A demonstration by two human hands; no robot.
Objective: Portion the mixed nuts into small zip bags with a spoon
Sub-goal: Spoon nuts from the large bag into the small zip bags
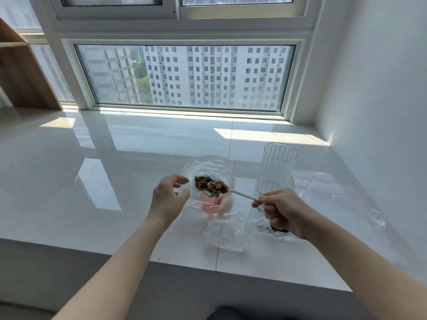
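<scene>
the white counter [115, 158] runs bare and wide to the left; its front edge lies just behind the bags. one open zip bag [209, 167] holds mixed nuts [211, 184] — left hand [168, 197] pinches its rim, right hand [284, 211] grips one spoon [242, 195] reaching in. one glass [276, 169], several flat spare bags [323, 188] right.
</scene>
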